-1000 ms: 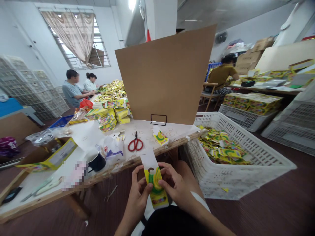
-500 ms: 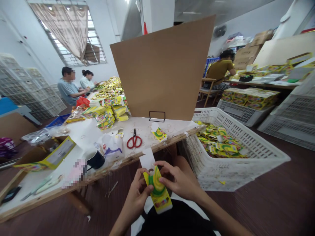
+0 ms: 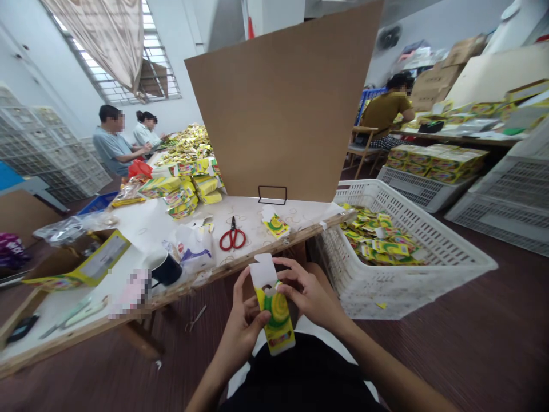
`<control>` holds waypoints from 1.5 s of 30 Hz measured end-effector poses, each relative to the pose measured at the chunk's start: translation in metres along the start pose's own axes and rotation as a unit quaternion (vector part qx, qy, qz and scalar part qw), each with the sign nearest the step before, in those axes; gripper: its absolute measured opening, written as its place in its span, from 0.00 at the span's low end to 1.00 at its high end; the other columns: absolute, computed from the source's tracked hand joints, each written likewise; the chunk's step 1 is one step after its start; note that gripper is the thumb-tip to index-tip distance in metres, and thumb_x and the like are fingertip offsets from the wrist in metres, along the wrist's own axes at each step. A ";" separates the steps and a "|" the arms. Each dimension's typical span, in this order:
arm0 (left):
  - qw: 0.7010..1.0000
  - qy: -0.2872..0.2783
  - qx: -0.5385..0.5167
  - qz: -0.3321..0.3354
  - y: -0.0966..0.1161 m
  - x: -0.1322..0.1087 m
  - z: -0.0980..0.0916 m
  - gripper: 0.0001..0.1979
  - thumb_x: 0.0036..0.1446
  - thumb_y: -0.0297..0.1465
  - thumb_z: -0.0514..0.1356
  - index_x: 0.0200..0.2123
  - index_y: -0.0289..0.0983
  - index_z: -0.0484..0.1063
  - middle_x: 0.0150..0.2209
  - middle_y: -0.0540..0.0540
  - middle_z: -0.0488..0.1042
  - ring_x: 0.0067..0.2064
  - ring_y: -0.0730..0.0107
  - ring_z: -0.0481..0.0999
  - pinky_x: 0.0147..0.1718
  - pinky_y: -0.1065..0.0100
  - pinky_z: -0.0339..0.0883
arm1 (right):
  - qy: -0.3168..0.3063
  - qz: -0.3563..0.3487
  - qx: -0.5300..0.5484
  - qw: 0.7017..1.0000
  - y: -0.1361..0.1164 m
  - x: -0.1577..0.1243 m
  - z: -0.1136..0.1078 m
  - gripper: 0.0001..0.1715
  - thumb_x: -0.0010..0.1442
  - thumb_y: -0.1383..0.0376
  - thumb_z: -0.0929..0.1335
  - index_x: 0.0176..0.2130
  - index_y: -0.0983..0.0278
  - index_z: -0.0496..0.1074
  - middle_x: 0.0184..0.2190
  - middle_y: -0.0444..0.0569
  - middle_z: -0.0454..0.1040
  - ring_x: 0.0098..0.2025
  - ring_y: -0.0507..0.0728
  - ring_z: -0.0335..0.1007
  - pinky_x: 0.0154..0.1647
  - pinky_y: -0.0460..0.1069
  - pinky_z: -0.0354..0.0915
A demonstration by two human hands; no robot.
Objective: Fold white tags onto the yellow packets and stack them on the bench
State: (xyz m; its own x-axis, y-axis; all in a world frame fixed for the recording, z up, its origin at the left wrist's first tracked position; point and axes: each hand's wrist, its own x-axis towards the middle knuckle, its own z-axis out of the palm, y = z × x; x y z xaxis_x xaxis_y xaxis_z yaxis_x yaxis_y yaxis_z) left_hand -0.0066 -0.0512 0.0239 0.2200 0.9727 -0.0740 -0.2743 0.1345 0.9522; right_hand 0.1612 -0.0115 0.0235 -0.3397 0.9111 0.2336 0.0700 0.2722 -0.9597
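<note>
Both my hands hold a small yellow and green printed carton (image 3: 277, 317) over my lap, its white top flap standing up. My left hand (image 3: 243, 326) grips the carton's left side, thumb across its front. My right hand (image 3: 307, 294) pinches the carton's right upper edge near the flap. Just beyond, on the wooden table (image 3: 141, 226), lie red scissors (image 3: 231, 236) and one more small yellow packet (image 3: 275, 224).
A big cardboard sheet (image 3: 283, 103) stands on the table in a wire holder. A white crate (image 3: 429, 263) of yellow packets sits right of me. A black mug (image 3: 166, 269), a plastic bag and packet stacks are on the left. Other people sit at tables behind.
The carton and both hands have come up slightly and the flap now stands freer; the camera view has tilted a little downward.
</note>
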 end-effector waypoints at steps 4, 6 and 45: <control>1.000 0.010 0.009 0.007 -0.006 0.001 -0.004 0.45 0.50 0.31 0.65 0.63 0.42 0.37 0.46 0.39 0.76 0.46 0.58 0.76 0.45 0.61 0.67 | -0.008 -0.002 0.014 1.000 0.005 0.002 -0.006 0.27 0.59 0.67 0.65 0.57 0.59 0.59 0.38 0.47 0.75 0.41 0.55 0.72 0.43 0.51 0.67; 1.000 0.007 0.014 0.014 -0.009 0.002 -0.007 0.37 0.51 0.31 0.64 0.59 0.41 0.47 0.45 0.39 0.76 0.45 0.57 0.76 0.42 0.62 0.68 | 0.008 -0.023 -0.022 0.999 0.007 0.003 -0.010 0.21 0.58 0.65 0.66 0.52 0.59 0.66 0.38 0.47 0.74 0.39 0.55 0.70 0.42 0.51 0.67; 0.992 -0.022 0.118 0.040 -0.012 0.002 -0.017 0.23 0.57 0.29 0.58 0.55 0.40 0.57 0.47 0.42 0.75 0.49 0.59 0.74 0.46 0.63 0.68 | -0.001 0.100 -0.348 0.932 -0.017 0.007 0.017 0.21 0.52 0.66 0.68 0.47 0.62 0.64 0.26 0.43 0.72 0.29 0.54 0.69 0.27 0.45 0.54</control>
State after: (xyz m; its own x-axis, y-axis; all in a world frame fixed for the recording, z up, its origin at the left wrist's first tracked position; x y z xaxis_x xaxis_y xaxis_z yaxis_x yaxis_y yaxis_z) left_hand -0.0187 -0.0475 0.0075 0.2485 0.9686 0.0118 -0.0659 0.0047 0.9978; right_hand 0.1422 -0.0154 0.0386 -0.2573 0.9645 0.0599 0.7230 0.2333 -0.6503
